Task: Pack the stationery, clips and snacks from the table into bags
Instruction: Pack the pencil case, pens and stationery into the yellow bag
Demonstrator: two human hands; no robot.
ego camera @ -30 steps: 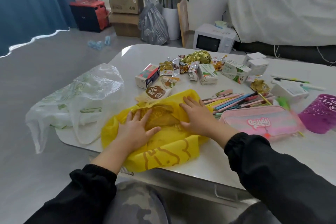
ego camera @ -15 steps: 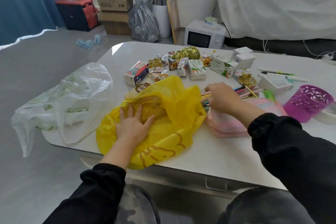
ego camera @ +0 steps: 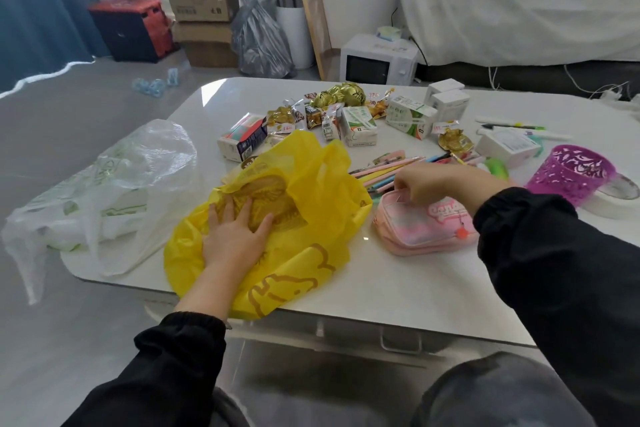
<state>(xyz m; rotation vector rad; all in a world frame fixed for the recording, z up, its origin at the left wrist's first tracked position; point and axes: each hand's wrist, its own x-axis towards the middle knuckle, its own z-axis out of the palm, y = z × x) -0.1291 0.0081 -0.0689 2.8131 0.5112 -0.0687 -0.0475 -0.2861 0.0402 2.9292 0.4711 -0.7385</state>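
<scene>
Beside the pencils (ego camera: 384, 166), right fingers (ego camera: 406, 184) seem to pinch the pink case (ego camera: 415, 229); left fingers (ego camera: 228, 213) lie spread on the yellow bag (ego camera: 311, 191).

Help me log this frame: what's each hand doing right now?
Left hand: open, fingers flat on the yellow bag.
Right hand: fingers curled, pinching the pink pencil case at its top edge.
</scene>
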